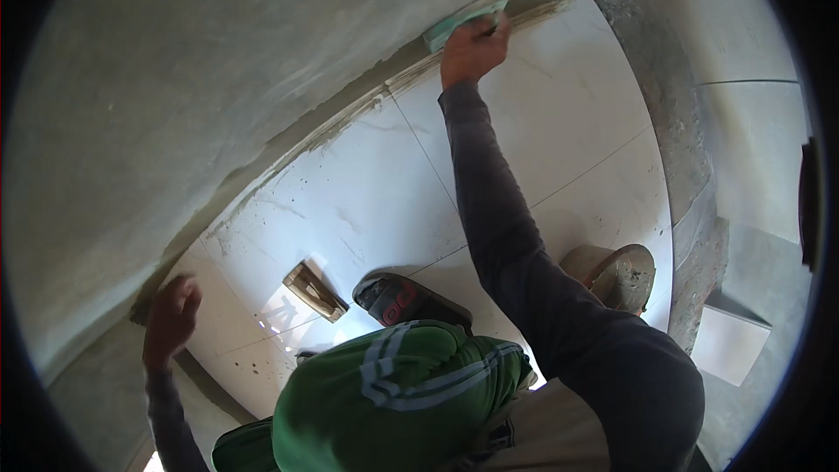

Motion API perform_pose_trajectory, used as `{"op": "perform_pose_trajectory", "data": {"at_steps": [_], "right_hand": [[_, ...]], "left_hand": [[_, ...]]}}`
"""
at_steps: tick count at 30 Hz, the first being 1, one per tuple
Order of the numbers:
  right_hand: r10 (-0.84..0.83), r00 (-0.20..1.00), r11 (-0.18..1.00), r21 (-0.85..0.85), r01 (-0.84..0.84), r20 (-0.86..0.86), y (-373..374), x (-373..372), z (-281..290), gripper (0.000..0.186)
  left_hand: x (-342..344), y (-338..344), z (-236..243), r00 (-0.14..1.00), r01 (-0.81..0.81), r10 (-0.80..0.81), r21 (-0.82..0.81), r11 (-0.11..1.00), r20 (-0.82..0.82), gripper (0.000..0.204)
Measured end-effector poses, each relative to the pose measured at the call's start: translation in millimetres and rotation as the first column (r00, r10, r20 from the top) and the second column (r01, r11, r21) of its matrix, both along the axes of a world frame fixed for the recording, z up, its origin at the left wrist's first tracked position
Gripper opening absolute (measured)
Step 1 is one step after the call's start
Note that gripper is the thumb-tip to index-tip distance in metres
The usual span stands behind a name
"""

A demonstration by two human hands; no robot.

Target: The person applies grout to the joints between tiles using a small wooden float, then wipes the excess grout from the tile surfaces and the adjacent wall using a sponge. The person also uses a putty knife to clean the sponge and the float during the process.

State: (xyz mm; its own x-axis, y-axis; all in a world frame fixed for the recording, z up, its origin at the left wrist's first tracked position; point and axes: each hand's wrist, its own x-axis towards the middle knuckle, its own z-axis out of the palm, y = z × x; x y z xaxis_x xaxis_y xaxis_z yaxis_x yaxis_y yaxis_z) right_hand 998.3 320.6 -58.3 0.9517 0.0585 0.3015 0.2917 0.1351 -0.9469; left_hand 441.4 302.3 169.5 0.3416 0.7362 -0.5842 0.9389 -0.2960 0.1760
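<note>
At the far edge of the tiled floor, my right hand (476, 51) is closed on a pale green flat float (441, 31). The float lies against the strip of wet grey mortar (350, 98) along the foot of the wall, its far part near the wall face. My fingers hide part of its back. At the left, close to the wall's base, my left hand (170, 319) hovers with its fingers blurred by motion. Nothing shows in it. Smears of mortar lie on the white floor tiles (376, 166) beside the strip.
A brown block-like tool (315, 290) lies on the tiles near a dark slipper (411, 299) with red marks. A round bucket (625, 278) with grey residue stands beside my right arm. Beyond the tile edge runs rough concrete (669, 122); a white tile piece (730, 345) lies at the right.
</note>
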Motion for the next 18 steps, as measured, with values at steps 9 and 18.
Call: {"op": "perform_pose_trajectory", "data": {"at_steps": [9,18], "right_hand": [[-0.045,0.997,0.978,-0.199,0.057,0.068,6.1,-42.6,15.6,0.044],[-0.151,0.967,0.962,-0.195,0.192,0.206,9.1,-57.1,-9.4,0.028]], "left_hand": [[-36.5,-35.1,69.5,0.95,-0.299,0.313,-0.342,0.891,-0.014,0.041],[4.6,6.2,41.2,0.915,-0.352,0.403,-0.459,0.815,0.013,0.044]]}}
